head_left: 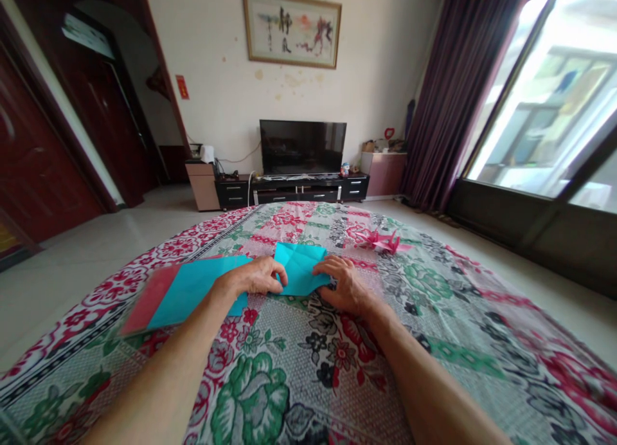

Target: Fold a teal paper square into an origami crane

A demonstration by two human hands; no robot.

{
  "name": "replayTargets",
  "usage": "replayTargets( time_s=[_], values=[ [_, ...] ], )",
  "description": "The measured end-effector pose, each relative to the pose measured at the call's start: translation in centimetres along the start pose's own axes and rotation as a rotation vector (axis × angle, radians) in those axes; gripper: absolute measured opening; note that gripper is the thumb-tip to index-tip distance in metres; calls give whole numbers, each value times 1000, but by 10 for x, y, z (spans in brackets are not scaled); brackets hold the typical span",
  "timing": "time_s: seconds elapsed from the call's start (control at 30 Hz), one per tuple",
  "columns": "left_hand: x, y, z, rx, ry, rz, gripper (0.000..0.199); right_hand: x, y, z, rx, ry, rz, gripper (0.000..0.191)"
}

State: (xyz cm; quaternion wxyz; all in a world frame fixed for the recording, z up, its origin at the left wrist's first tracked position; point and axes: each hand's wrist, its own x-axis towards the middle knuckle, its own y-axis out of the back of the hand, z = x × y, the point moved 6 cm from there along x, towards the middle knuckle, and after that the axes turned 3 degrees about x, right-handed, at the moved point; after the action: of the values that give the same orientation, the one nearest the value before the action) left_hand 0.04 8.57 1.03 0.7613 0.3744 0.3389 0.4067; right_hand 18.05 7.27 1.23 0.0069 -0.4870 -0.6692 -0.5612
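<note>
A creased square of blue paper (pixel 299 265) lies on the patterned tablecloth in front of me. My left hand (pixel 260 276) pinches its lower left corner between thumb and fingers. At the right edge, my right hand (pixel 343 283) grips the paper, thumb below and fingers on top, and the lower right corner looks bent there. Beneath my left wrist and forearm lies a stack of blue sheets (pixel 197 284), with a red sheet (pixel 154 294) showing at its left end. Farther right on the cloth are folded pink origami cranes (pixel 388 240).
The round table wears a floral tablecloth (pixel 424 281). Beyond it a television (pixel 303 147) stands on a low black cabinet (pixel 315 191). A framed picture (pixel 292 27) hangs above. Purple curtains (pixel 448 98) and a window are on the right, dark red doors (pixel 38 136) on the left.
</note>
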Motion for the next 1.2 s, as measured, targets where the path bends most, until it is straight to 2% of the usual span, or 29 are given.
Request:
replayTargets(
  time_s=[0.2, 0.4, 0.6, 0.8, 1.0, 1.1, 1.2],
  values=[
    [-5, 6, 4, 63, 23, 51, 35, 1, -2, -2, 10, -19, -70, 20],
    [-9, 3, -9, -108, 86, -53, 40, -1, -2, 4, 140, -57, -75, 20],
    [-6, 0, -20, -124, 61, -112, 34, 0, 1, 4, 144, -101, -15, 15],
    [-7, -1, -5, -24, -13, -61, 34, -1, 1, 12, 165, -112, -8, 19],
    [-11, -9, 13, -35, 3, -148, 36, -3, 4, 26, 244, -65, 125, 30],
    [-11, -8, 20, 11, -22, -113, 32, -4, 4, 27, 261, -108, 90, 26],
    [-13, -9, 21, 71, 10, -73, 31, -4, 5, 24, 264, -172, 25, 24]
  ],
)
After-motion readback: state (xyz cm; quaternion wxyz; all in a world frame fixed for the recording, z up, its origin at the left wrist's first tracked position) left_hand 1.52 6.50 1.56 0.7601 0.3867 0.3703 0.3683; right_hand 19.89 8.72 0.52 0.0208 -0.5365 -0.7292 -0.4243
